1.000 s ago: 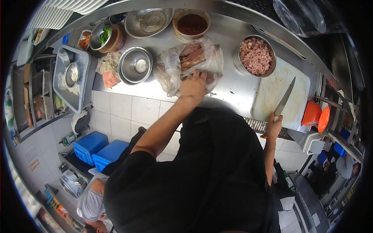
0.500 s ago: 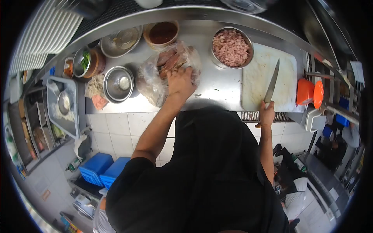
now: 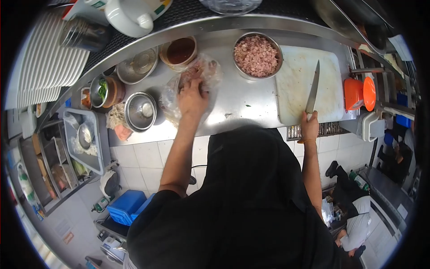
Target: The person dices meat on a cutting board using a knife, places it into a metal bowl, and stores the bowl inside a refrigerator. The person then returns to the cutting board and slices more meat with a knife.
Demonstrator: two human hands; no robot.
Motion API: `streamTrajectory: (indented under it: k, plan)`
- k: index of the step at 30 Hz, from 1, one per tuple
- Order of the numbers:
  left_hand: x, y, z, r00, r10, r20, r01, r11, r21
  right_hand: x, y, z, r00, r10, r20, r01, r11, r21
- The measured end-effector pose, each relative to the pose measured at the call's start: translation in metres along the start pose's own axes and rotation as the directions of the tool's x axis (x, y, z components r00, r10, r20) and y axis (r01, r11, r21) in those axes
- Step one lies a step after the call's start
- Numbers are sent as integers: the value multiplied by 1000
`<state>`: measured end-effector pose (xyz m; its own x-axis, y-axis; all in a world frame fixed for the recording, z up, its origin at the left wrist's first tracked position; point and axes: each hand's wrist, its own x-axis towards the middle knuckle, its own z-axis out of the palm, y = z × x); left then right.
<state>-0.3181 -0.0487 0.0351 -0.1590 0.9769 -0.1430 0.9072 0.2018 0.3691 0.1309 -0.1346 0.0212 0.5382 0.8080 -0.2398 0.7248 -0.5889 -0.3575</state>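
My left hand (image 3: 193,102) is on a clear plastic bag (image 3: 210,74) of dark red meat (image 3: 195,71) on the steel counter. Its fingers are bent over the bag, and their tips are partly hidden in the plastic and meat. In my right hand (image 3: 309,126) is the handle of a long kitchen knife (image 3: 314,87). The blade points away from me over a white cutting board (image 3: 289,71), which has stains on it. Between bag and board, toward the back, stands a steel bowl of diced pink meat (image 3: 256,56).
Left of the bag are a steel bowl (image 3: 128,112), a container of dark red sauce (image 3: 193,53) and a crumpled cloth (image 3: 115,115). An orange scale (image 3: 353,95) stands right of the board. A metal shelf edge (image 3: 215,24) runs above the counter's back. Another person (image 3: 358,219) is behind at right.
The camera view has shifted slightly. My left hand has moved a little left on the bag, and less of the meat shows now. My right hand still grips the knife over the board.
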Motion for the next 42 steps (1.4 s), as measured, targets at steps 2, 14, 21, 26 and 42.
streamTrajectory:
  k: [2,14,21,26,42]
  plan:
    - [-13,12,0,1000,-10,4,9,994,110,3,6,4,999,-33,-14,32,999,-25]
    - [-53,10,12,996,-20,88,2,978,208,6,8,4,998,-68,-18,67,996,-58]
    - [-37,1,13,995,42,88,-67,954,294,5,7,3,996,-91,-9,91,995,-42]
    - [-32,-5,-1,997,-59,46,59,998,9,2,3,2,997,-73,-31,71,995,-65]
    - [-33,20,-88,963,-223,153,78,-311,-947,0,10,2,998,-48,-41,47,999,-5]
